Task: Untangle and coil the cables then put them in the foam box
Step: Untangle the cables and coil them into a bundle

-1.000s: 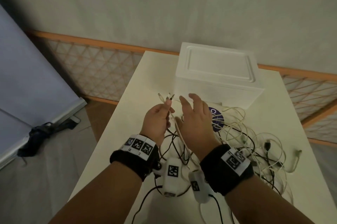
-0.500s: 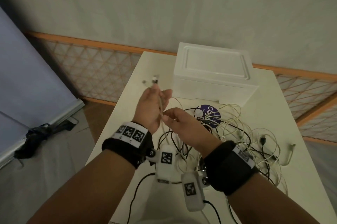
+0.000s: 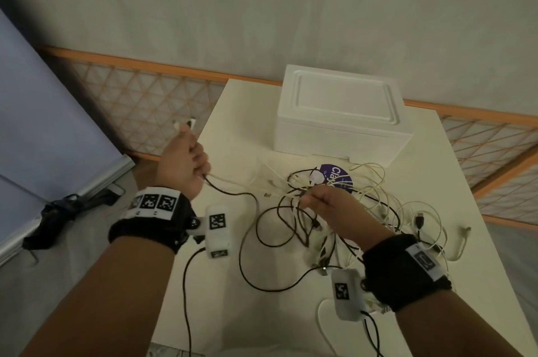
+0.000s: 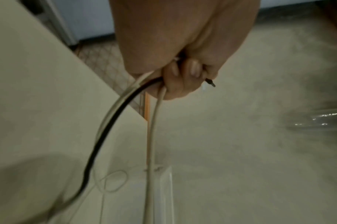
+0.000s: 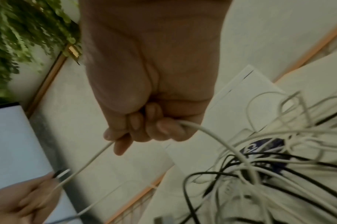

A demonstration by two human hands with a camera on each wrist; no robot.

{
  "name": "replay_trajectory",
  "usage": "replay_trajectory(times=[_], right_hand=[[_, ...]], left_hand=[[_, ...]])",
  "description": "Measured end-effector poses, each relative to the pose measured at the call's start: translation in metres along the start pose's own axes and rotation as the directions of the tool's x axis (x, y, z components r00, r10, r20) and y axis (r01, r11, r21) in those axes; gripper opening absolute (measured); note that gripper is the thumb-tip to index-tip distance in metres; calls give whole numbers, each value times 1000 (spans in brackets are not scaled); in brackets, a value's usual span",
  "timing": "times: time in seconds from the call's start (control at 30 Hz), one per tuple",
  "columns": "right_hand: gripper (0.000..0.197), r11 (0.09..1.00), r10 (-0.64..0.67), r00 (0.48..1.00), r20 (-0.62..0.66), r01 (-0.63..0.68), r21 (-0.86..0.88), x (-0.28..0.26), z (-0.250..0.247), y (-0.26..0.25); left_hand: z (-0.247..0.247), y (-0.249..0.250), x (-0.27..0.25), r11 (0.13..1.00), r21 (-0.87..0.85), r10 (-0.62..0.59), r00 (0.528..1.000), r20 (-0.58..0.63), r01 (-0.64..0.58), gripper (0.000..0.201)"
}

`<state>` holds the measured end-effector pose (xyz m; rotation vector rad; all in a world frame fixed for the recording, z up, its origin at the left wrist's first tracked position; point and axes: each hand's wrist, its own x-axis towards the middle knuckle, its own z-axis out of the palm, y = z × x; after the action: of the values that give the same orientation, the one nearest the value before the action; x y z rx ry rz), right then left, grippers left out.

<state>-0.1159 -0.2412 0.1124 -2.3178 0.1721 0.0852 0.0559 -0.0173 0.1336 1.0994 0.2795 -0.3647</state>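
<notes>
A tangle of white and black cables lies on the white table in front of the closed white foam box. My left hand is raised past the table's left edge and grips a black cable and white cables, with their plug ends sticking out above the fist. My right hand is over the tangle and grips a white cable that runs across to the left hand.
A round purple label lies under the cables near the box. A loose white plug end lies by the table's right edge. A lattice railing runs behind the table, and a dark bag lies on the floor to the left.
My left hand has pulled the cable ends up and out to the left, beyond the table edge. The right hand has closed on a white cable and moved right over the tangle.
</notes>
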Motion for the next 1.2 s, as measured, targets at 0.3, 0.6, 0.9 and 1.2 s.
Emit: replay_trajectory(times=[0.3,0.6,0.9,1.2], right_hand=[[21,978,-83,994,-69,68,-197,33,17,-31],[19,961,165,981,-100,-183,-207,29,-15,46],[22,960,34,993,115,-1,-280,56,4,2],[18,972,214,960,-180,-227,-54,5,-51,53]], left_hand=[[40,-69,-43,653,753,-356,844,402,-83,38],[-8,-2,17,354,884,179,949,258,-307,34],[50,-108,-11,127,790,-247,753,610,-599,22],[-19,-31,53,117,935,153,937,315,-334,23]])
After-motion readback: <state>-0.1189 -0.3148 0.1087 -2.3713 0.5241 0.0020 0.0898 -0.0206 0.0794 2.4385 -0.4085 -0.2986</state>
